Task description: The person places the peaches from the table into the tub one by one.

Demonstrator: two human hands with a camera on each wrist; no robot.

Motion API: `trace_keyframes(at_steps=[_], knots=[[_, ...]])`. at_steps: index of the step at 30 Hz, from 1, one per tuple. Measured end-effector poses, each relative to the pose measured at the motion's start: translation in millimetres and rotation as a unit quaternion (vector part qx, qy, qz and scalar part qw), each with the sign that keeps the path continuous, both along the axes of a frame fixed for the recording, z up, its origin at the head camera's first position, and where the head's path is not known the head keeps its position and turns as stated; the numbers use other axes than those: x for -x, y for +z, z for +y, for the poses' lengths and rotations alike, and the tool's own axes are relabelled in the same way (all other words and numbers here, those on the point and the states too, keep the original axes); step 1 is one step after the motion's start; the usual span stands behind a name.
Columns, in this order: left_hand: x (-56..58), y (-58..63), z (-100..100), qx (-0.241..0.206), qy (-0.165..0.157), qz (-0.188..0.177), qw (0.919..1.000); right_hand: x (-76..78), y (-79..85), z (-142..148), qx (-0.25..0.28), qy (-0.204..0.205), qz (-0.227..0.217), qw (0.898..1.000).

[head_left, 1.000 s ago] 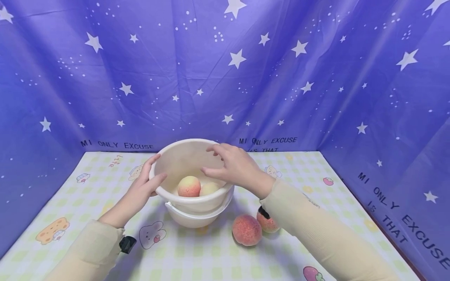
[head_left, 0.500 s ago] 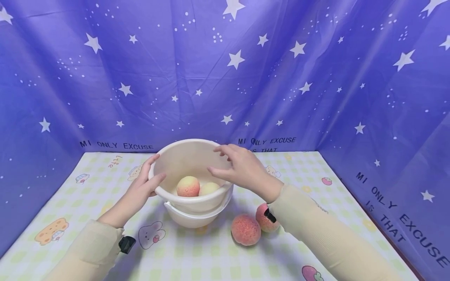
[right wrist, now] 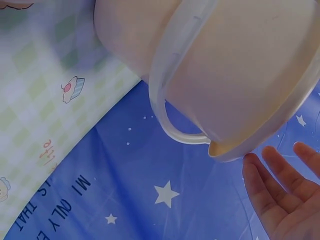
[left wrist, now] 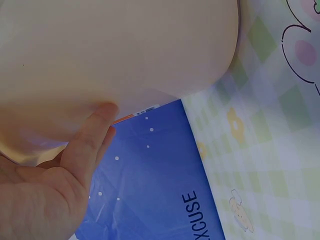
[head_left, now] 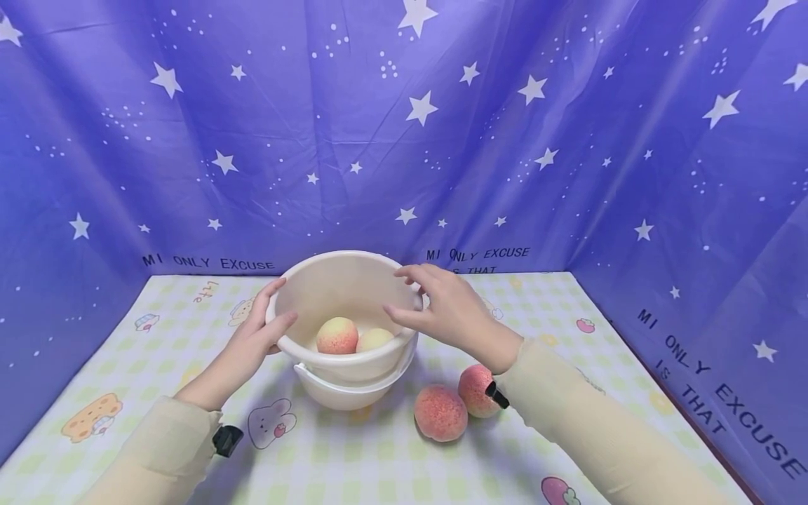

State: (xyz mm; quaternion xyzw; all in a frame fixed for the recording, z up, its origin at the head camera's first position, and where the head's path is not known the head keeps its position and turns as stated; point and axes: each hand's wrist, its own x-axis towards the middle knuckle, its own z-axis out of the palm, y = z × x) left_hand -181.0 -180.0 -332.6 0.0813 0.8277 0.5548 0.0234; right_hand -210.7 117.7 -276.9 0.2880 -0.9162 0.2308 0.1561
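Observation:
A cream plastic bucket (head_left: 353, 372) stands tilted toward the person, its handle (right wrist: 172, 60) hanging down. Two peaches lie inside: a yellow-and-red peach (head_left: 337, 336) and a paler peach (head_left: 375, 340) partly hidden by the front rim. My left hand (head_left: 252, 333) grips the left rim, thumb on the inside and fingers along the outer wall, seen in the left wrist view. At the right rim, my right hand (head_left: 448, 305) has its fingers spread and loosely bent, holding nothing; in the right wrist view its fingertips (right wrist: 250, 160) are right at the rim.
Two redder peaches lie on the checked tablecloth (head_left: 303, 463) right of the bucket: a front peach (head_left: 441, 414) and a rear peach (head_left: 476, 389), which the right wrist's black strap overlaps. A purple star-printed curtain (head_left: 353, 105) encloses the back and sides.
My right hand has drawn back rightward from over the bucket's inside to its right rim, uncovering more of the rear peach. My left hand and the bucket have stayed put.

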Motion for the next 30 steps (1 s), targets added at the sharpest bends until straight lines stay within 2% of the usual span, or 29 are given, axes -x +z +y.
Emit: trace_keyframes(at_steps=[6,23,30], knots=[[-0.3,-0.4,0,-0.002,0.000,0.001,1.0000,-3.0,0.0,8,0.010,-0.009,-0.015,1.000],[0.2,0.0,1,-0.004,-0.002,0.005,1.0000,-10.5,-12.9,24,0.032,-0.008,0.004,0.999],[0.6,-1.9,0,0.003,0.002,0.004,1.0000,-15.0,-19.0,29,0.027,-0.025,-0.022,0.999]])
